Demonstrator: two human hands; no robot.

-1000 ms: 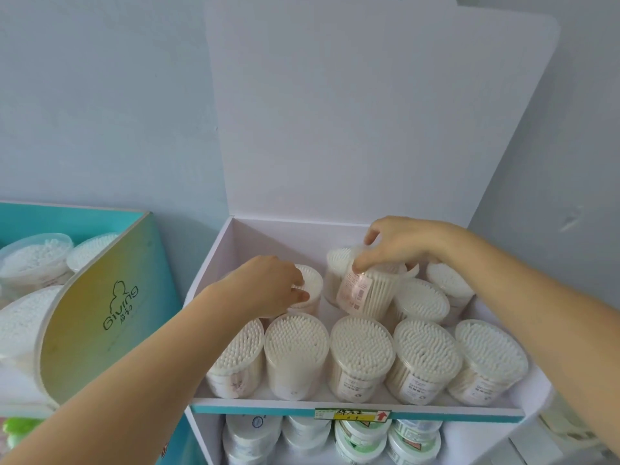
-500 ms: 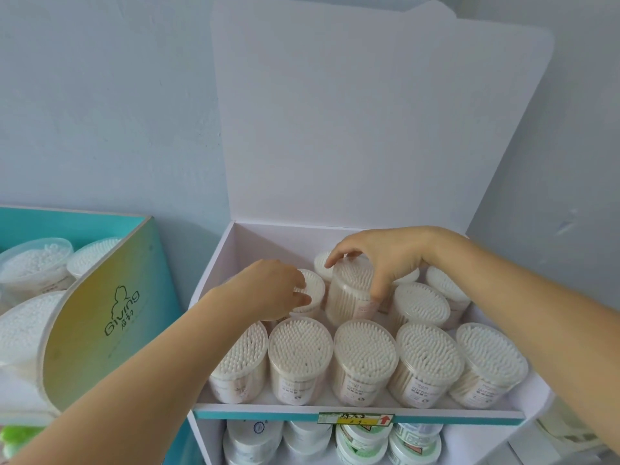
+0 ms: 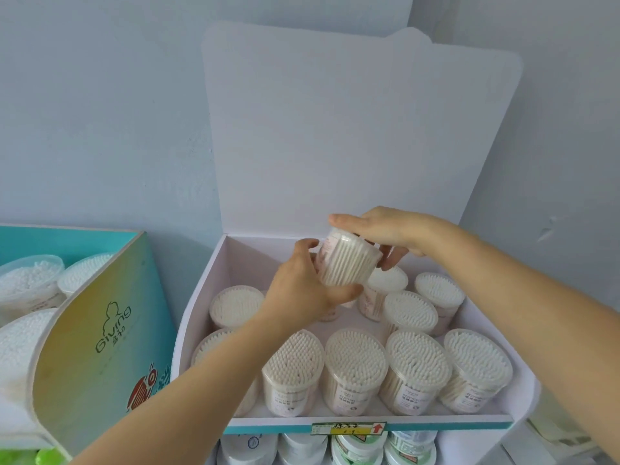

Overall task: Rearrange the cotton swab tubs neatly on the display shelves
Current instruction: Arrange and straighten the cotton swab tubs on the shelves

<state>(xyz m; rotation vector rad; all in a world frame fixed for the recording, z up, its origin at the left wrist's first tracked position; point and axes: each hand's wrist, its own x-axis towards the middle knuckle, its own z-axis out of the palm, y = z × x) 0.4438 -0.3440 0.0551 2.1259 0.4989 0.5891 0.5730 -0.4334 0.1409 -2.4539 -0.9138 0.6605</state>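
A clear cotton swab tub (image 3: 347,260) is held tilted in the air above the back of the white display shelf (image 3: 201,307). My left hand (image 3: 302,290) grips it from below and the left. My right hand (image 3: 382,229) grips its upper end from the right. Under them, several upright tubs fill the shelf: a front row (image 3: 355,367) and a looser back row (image 3: 409,313). One more tub (image 3: 236,305) stands at the back left. My left forearm hides part of the front-left tub.
A teal and yellow display box (image 3: 97,330) with more swab tubs (image 3: 30,280) stands to the left. Below the shelf's teal front edge with its price tag (image 3: 349,428), a lower shelf holds white and green lidded tubs (image 3: 355,446). A tall white backboard (image 3: 352,135) rises behind.
My right hand lifted a tub out of the back row and tipped it. My left hand left the back-left tub and moved right and up to take hold of the lifted tub.
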